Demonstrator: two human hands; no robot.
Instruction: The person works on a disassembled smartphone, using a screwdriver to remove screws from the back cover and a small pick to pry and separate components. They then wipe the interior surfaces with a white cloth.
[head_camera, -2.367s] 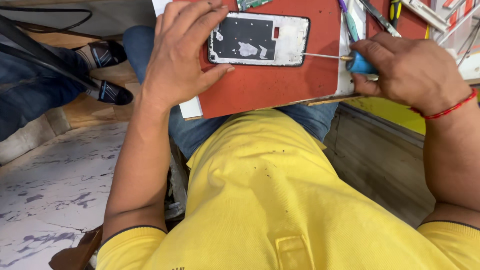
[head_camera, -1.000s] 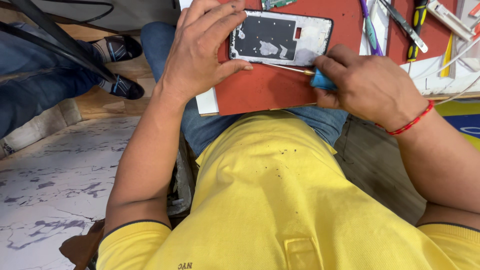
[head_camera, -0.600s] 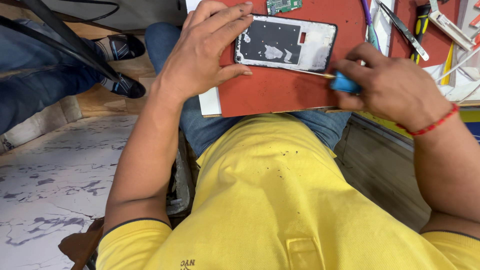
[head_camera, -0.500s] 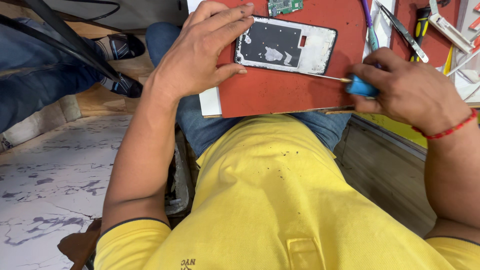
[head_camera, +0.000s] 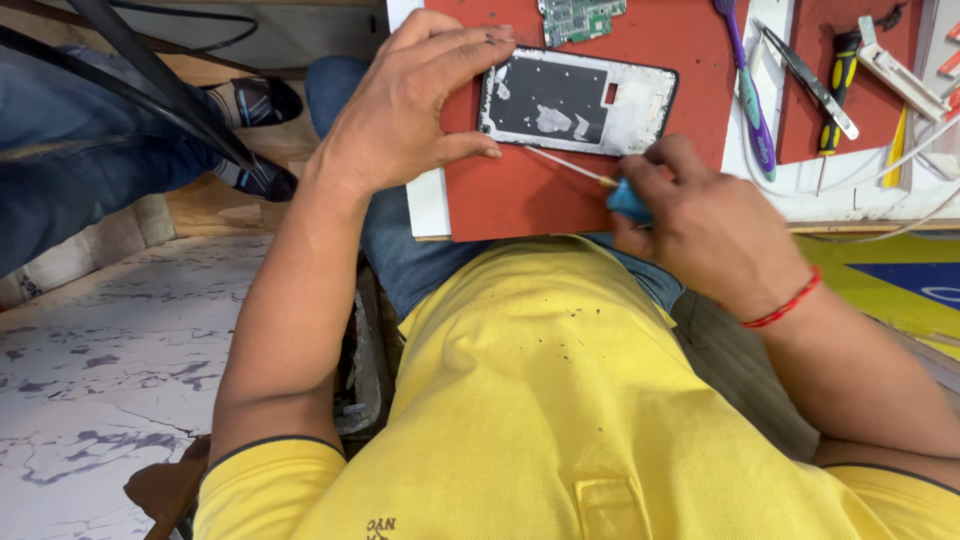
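A stripped phone frame (head_camera: 578, 102) lies flat on a red work mat (head_camera: 560, 200). My left hand (head_camera: 400, 110) clasps its left end, fingers over the top edge and thumb along the bottom edge. My right hand (head_camera: 700, 225) grips a small blue-handled screwdriver (head_camera: 600, 185). Its thin shaft slants up to the left, and the tip meets the frame's lower edge near the left corner.
A green circuit board (head_camera: 580, 17) lies above the frame. To the right are a purple toothbrush (head_camera: 745, 85), tweezers (head_camera: 805, 80), a black and yellow screwdriver (head_camera: 835, 85) and white cables. Another person's jeans and shoes (head_camera: 255, 135) are at the left, over a marbled floor.
My right hand has moved in toward the frame, swinging the screwdriver tip from the frame's right side to its lower left edge. My left hand has kept its hold.
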